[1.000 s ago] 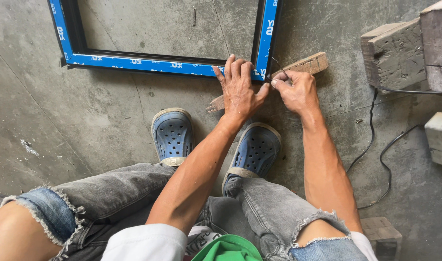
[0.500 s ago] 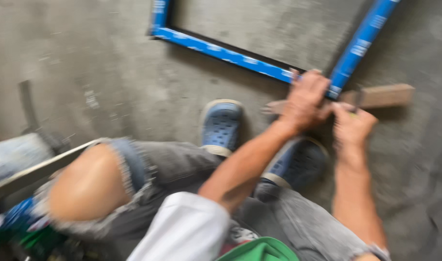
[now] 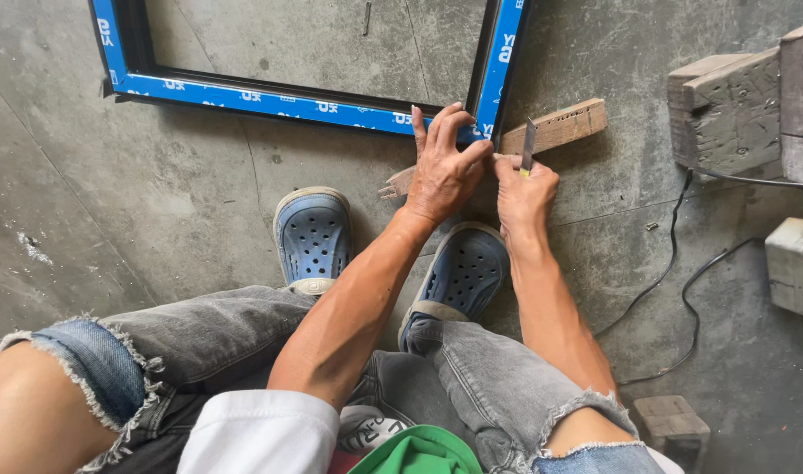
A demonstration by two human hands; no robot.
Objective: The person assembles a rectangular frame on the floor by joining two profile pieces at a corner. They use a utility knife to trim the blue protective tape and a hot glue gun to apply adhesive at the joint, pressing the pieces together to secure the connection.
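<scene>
Left hand (image 3: 443,171) pressed flat on frame corner (image 3: 482,132); right hand (image 3: 523,193) gripping utility knife (image 3: 527,145), blade up (beside wooden strip (image 3: 555,127)); blue protective film still covers most of frame, trimming barely begun.

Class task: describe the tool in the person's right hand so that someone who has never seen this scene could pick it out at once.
Find the blue-taped frame lying on the concrete floor and follow it to its near right corner, where a wooden strip lies. There the right hand holds a utility knife: the only thin metal blade, pointing upward.
</scene>
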